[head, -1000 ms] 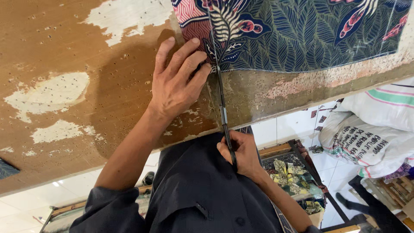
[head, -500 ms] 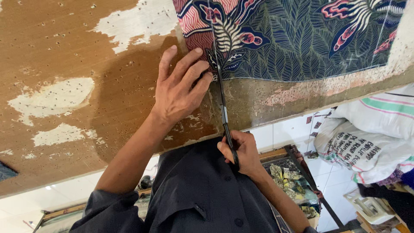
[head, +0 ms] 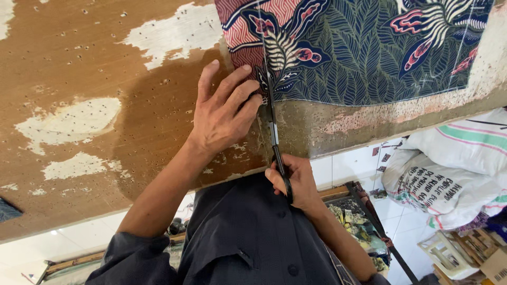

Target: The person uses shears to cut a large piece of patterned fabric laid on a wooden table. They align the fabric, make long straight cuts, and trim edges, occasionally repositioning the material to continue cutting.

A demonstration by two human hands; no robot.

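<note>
The big brown counter (head: 105, 79) fills most of the view, from 9 o'clock up to 12 o'clock, and it has white patches where the top has worn off and lots of tiny holes. A patterned cloth (head: 369, 47) lies flat on it at 1 o'clock, dark blue and green with leaves, and with pink and red flowers. Thin white lines are drawn on the cloth. At 4 o'clock, down on the white tiled floor, sit fat white sacks (head: 454, 163) with green and pink stripes and dark print on them. Below the sacks, at 5 o'clock, is a small pale crate (head: 449, 253) beside a cardboard box (head: 496, 269). The left hand (head: 224, 113) is in the middle of the view. It lies flat and open on the counter, fingers spread a little, and its fingertips press on the near edge of the cloth. The right hand (head: 296, 182) is just below it, at 6 o'clock, off the edge of the counter. It is closed around the black handles of a pair of scissors (head: 274, 134). The long thin blades point up to 12 o'clock and reach the cloth edge right beside the left fingertips.
</note>
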